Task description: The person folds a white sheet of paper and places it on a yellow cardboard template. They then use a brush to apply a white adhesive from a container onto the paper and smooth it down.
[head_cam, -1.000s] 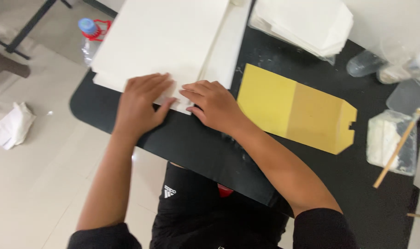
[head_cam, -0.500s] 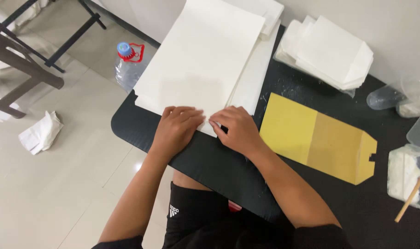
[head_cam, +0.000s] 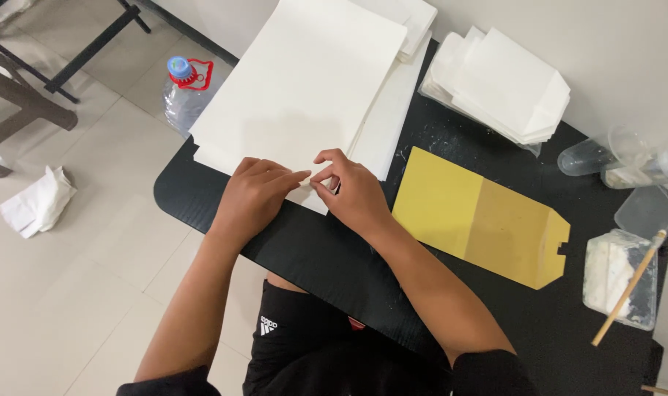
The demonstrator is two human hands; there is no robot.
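Both your hands have slid toward the near corner of the white sheet (head_cam: 304, 110) since a second ago, when they lay flat and spread on it. Now your left hand (head_cam: 255, 194) presses the paper with fingers together, while your right hand (head_cam: 352, 192) curls its fingertips and pinches the sheet's lower edge — a fold or lift looks to be starting there. That sheet tops a stack at upper centre of the frame, on the black table (head_cam: 326, 257).

Right of your hands lies a yellow card template (head_cam: 480, 216); folded white bags (head_cam: 502, 84) sit at upper right, plastic cups (head_cam: 612, 158) and a paste tub with a stick (head_cam: 627, 290) at far right — none blocks your hands.
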